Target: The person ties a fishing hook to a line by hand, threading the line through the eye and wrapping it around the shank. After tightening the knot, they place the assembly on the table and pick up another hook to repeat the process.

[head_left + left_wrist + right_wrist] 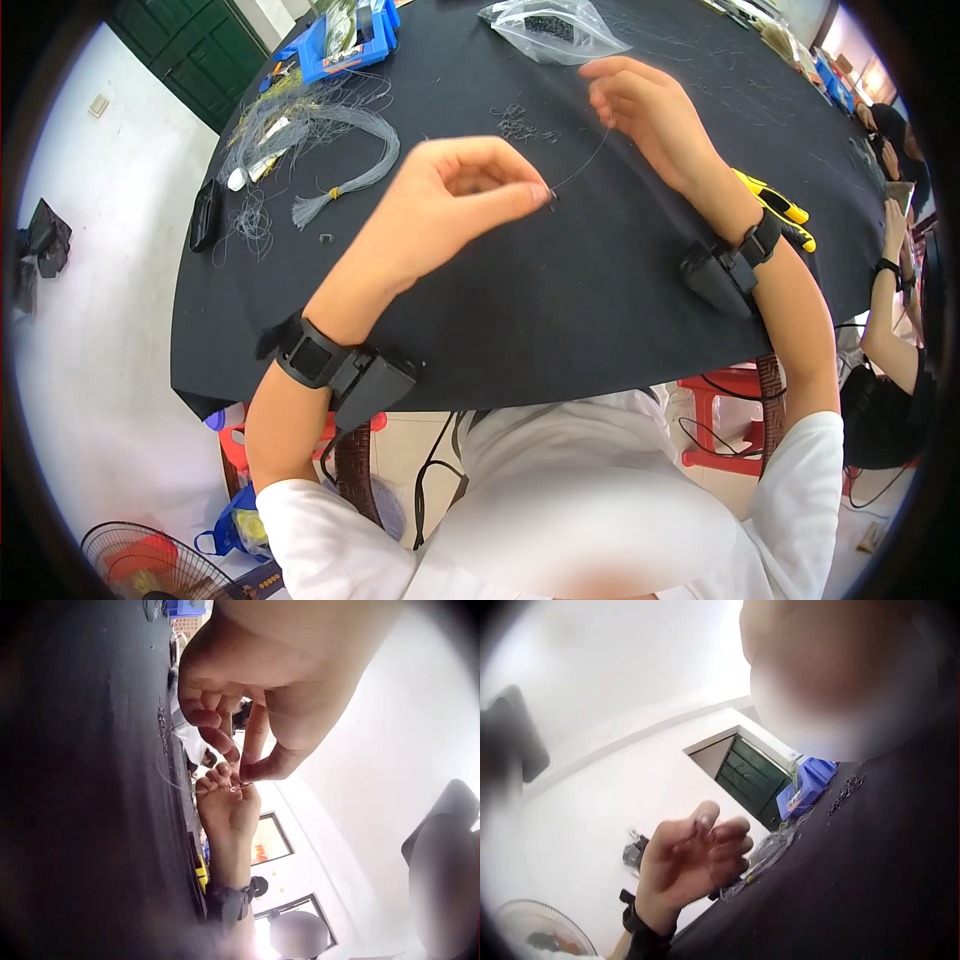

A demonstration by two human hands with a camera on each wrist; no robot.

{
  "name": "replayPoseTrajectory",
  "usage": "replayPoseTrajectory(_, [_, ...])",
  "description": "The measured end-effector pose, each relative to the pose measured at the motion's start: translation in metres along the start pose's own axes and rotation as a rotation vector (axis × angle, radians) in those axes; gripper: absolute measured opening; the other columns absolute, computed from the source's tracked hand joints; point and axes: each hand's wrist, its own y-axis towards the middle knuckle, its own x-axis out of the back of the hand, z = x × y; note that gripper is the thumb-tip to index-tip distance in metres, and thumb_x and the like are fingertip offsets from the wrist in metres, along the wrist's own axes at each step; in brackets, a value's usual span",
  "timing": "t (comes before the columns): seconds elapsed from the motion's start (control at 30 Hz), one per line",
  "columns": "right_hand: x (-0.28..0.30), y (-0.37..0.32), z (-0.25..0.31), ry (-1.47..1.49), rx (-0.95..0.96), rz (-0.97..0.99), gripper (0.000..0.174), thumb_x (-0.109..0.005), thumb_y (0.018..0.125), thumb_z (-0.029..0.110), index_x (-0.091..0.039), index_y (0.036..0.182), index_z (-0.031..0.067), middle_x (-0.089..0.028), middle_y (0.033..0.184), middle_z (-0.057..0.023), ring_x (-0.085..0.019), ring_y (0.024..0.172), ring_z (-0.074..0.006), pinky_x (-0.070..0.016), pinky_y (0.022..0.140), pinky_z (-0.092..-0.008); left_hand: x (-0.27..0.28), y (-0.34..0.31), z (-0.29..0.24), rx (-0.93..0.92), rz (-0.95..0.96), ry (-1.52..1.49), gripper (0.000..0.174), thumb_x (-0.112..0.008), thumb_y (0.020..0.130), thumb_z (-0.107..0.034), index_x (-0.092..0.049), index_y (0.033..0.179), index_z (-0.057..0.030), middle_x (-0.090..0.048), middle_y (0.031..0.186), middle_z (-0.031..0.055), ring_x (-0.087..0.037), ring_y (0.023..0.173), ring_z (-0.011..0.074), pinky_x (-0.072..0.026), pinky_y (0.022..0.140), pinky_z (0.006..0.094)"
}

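Observation:
My left hand (455, 195) pinches a thin, clear line (590, 165) between thumb and forefinger, low over the black tabletop; a tiny dark bit shows at the fingertips. From there the line arcs up and away to the fingers of my right hand (645, 115). That hand is raised to the right with its forefinger stretched out and its other fingers bent. Whether it grips the line's end I cannot tell. In the left wrist view, the line (171, 780) bows out beside the right hand (229, 814). The right wrist view shows the left hand (694, 862) with bent fingers.
A bundle of line (365, 150) with a yellow tie and a loose tangle (250, 225) lie left. Small dark pieces (520, 125) are scattered ahead, before a clear bag (555, 35). A blue tray (345, 50) stands far left. Yellow-and-black tool handles (780, 200) lie beyond the right wrist.

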Motion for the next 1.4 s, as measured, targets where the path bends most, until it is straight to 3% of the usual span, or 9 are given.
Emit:
replayPoseTrajectory(0.03, [-0.008,-0.004,0.003,-0.031,0.033,0.033,0.02,-0.049,0.083,0.012,-0.055,0.1,0.0023,-0.053,0.077,-0.0022,-0.048,0.071,-0.0089,-0.0377,0.067,-0.022,0.005,0.001,0.0,-0.017,-0.036,0.04,0.01,-0.061,0.082,-0.011,-0.061,0.085,-0.0014,-0.061,0.084,0.0018,-0.056,0.084,0.0072,-0.0429,0.077,0.0204])
replayPoseTrajectory(0.23, [-0.037,-0.025,0.016,-0.094,0.17,0.336,0.012,-0.045,0.08,0.007,-0.045,0.093,0.0064,-0.047,0.068,-0.0004,-0.043,0.064,-0.0074,-0.0348,0.06,-0.0219,0.016,0.006,0.002,-0.197,-0.225,0.137,0.011,-0.061,0.082,-0.01,-0.063,0.088,-0.0019,-0.062,0.094,0.0043,-0.057,0.088,0.01,-0.0436,0.08,0.0224])
replayPoseTrajectory(0.33, [-0.04,-0.028,0.019,-0.108,0.212,0.311,0.012,-0.045,0.08,0.007,-0.045,0.092,0.0061,-0.047,0.068,-0.0008,-0.044,0.063,-0.0075,-0.0349,0.06,-0.0218,0.018,0.005,0.0,-0.209,-0.202,0.206,0.011,-0.06,0.082,-0.01,-0.064,0.088,-0.0016,-0.062,0.097,0.007,-0.057,0.091,0.0116,-0.0439,0.083,0.024])
replayPoseTrajectory(0.4, [-0.038,-0.027,0.018,-0.115,0.212,0.318,0.011,-0.045,0.08,0.007,-0.045,0.091,0.0063,-0.047,0.068,-0.0009,-0.044,0.063,-0.0075,-0.0348,0.059,-0.0217,0.016,0.006,0.004,-0.225,-0.216,0.157,0.01,-0.063,0.08,-0.01,-0.065,0.084,-0.0006,-0.063,0.097,0.0062,-0.043,0.062,0.0007,-0.0307,0.054,0.0167])
replayPoseTrajectory(0.47, [-0.038,-0.027,0.017,-0.111,0.206,0.325,0.011,-0.045,0.08,0.008,-0.046,0.091,0.0064,-0.047,0.068,-0.0009,-0.044,0.063,-0.0075,-0.0349,0.059,-0.0217,0.015,0.008,0.006,-0.238,-0.226,0.139,0.011,-0.064,0.078,-0.01,-0.066,0.082,0.0,-0.064,0.097,0.0058,-0.036,0.047,-0.0046,-0.0248,0.04,0.0131])
replayPoseTrajectory(0.57, [-0.038,-0.028,0.017,-0.1,0.194,0.335,0.01,-0.045,0.08,0.009,-0.046,0.09,0.0065,-0.047,0.067,-0.0008,-0.044,0.063,-0.0074,-0.035,0.059,-0.0216,0.016,0.007,0.005,-0.225,-0.226,0.164,0.011,-0.063,0.08,-0.01,-0.066,0.085,-0.0004,-0.064,0.099,0.007,-0.044,0.063,0.0011,-0.0323,0.055,0.0168])
replayPoseTrajectory(0.63, [-0.038,-0.028,0.018,-0.11,0.199,0.333,0.009,-0.045,0.08,0.009,-0.046,0.089,0.0065,-0.047,0.067,-0.0007,-0.044,0.063,-0.0074,-0.035,0.059,-0.0215,0.017,0.005,0.003,-0.179,-0.209,0.197,0.012,-0.06,0.083,-0.009,-0.065,0.091,-0.0012,-0.062,0.103,0.009,-0.057,0.092,0.0117,-0.0441,0.083,0.0245])
replayPoseTrajectory(1.03, [-0.043,-0.029,0.016,-0.13,0.134,0.29,0.018,-0.05,0.084,0.015,-0.057,0.095,0.002,-0.054,0.065,0.0003,-0.05,0.061,-0.0054,-0.0403,0.056,-0.0192,0.015,0.004,0.002,-0.163,-0.231,0.072,0.013,-0.06,0.083,-0.009,-0.064,0.091,0.0001,-0.065,0.089,0.0069,-0.06,0.086,0.0108,-0.0446,0.08,0.0219])
replayPoseTrajectory(1.4, [-0.053,-0.035,0.013,-0.292,0.33,0.158,0.014,-0.065,0.08,0.013,-0.062,0.089,0.0022,-0.044,0.057,0.0076,-0.034,0.048,0.0026,-0.024,0.043,-0.0171,0.012,0.003,0.0,-0.142,-0.217,0.108,0.012,-0.062,0.082,-0.009,-0.065,0.091,-0.0006,-0.063,0.086,0.0024,-0.058,0.081,0.0064,-0.0438,0.075,0.0191])
